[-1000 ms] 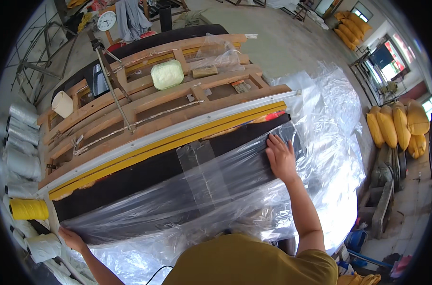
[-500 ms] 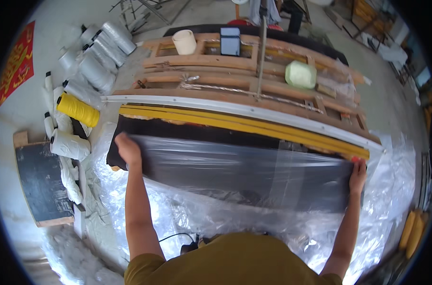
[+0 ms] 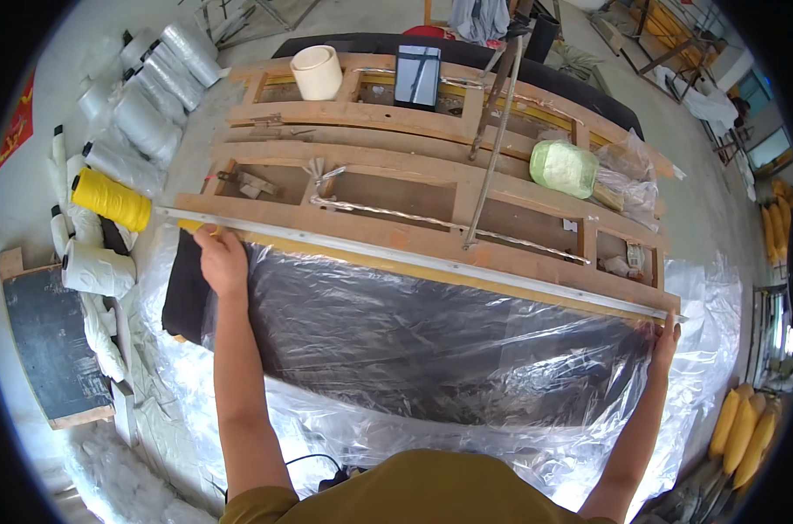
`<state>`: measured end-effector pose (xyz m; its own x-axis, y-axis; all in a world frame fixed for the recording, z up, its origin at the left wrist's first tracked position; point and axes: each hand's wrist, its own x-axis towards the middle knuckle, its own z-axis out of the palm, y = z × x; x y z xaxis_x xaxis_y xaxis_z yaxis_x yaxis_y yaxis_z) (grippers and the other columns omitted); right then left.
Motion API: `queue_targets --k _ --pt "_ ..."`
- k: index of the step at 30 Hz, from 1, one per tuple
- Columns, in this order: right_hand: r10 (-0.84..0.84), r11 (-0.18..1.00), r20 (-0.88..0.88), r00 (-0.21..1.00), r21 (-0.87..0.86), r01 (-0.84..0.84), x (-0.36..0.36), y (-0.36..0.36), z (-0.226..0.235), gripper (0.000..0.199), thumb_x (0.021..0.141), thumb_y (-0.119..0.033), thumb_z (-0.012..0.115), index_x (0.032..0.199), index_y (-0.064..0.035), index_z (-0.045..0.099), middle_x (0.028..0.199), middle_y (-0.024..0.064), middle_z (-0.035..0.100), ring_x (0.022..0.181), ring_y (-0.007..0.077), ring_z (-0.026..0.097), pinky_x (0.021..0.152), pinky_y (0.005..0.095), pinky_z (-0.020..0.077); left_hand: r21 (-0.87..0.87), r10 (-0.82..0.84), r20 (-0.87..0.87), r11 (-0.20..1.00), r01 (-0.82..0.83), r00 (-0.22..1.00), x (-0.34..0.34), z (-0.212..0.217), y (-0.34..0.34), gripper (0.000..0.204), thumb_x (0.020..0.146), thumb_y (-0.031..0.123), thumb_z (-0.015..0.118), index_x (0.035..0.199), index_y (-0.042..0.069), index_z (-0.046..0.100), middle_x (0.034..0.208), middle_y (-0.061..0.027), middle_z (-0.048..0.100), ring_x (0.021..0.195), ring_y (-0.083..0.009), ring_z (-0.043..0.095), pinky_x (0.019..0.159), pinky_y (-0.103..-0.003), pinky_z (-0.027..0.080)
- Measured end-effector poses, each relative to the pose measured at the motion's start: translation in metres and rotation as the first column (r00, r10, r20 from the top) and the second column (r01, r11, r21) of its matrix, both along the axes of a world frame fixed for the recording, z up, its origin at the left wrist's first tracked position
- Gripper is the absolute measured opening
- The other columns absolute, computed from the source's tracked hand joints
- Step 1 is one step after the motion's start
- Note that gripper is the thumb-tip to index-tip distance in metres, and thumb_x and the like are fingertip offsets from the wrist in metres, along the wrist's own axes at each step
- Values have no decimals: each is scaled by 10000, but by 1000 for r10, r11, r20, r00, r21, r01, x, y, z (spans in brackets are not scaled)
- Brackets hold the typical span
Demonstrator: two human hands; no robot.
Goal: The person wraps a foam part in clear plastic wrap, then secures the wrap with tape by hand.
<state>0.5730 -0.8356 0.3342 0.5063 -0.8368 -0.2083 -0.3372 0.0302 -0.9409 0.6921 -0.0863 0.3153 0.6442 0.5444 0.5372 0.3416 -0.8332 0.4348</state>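
Note:
A sheet of clear plastic film (image 3: 431,349) stretches over black cloth (image 3: 183,279) in front of me, its far edge along a yellow strip (image 3: 370,266) and a long silvery metal bar (image 3: 326,244). My left hand (image 3: 223,260) is closed on the film's far left corner, with its fingertips at the yellow strip. At the bar's right end my right hand (image 3: 665,341) pinches the far right corner of the film, fingers pointing away from me. Bare black cloth shows to the left of my left hand.
Beyond the bar is a wooden frame (image 3: 396,188) bearing a cream roll (image 3: 316,74), a dark box with a pale blue top (image 3: 417,74) and a pale green wrapped bundle (image 3: 564,168). A bent metal rod (image 3: 494,148) rises from it. Film rolls and a yellow thread cone (image 3: 111,199) stand left.
Both hands have moved away from me, drawing the film's far edge up to the bar. Film now covers most of the black cloth, and less of the yellow strip shows. The view has shifted.

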Motion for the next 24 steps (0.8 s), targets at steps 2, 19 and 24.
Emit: queue_targets --k 2,19,24 --pt "44 987 -42 998 -154 -50 12 -30 -25 891 786 -466 665 1379 -20 171 1005 144 583 747 184 594 584 278 482 -74 -6 13 997 7 1000 12 -6 0 250 860 218 491 1045 58 443 867 -256 607 798 -448 589 682 -509 464" --pt "531 685 -34 846 -571 -453 -45 20 -27 220 837 -85 610 1028 18 572 819 42 584 747 88 529 668 241 414 545 -536 218 760 353 816 -87 100 -83 234 892 203 524 1001 7 591 801 -99 614 719 -261 581 685 -321 453" --pt "574 777 104 812 -381 -501 -46 103 -9 97 855 -108 595 848 -15 569 703 32 550 682 95 519 622 242 418 443 -305 -483 724 529 821 -133 35 -11 285 842 300 558 639 104 517 607 -78 555 583 -308 584 504 -419 456"
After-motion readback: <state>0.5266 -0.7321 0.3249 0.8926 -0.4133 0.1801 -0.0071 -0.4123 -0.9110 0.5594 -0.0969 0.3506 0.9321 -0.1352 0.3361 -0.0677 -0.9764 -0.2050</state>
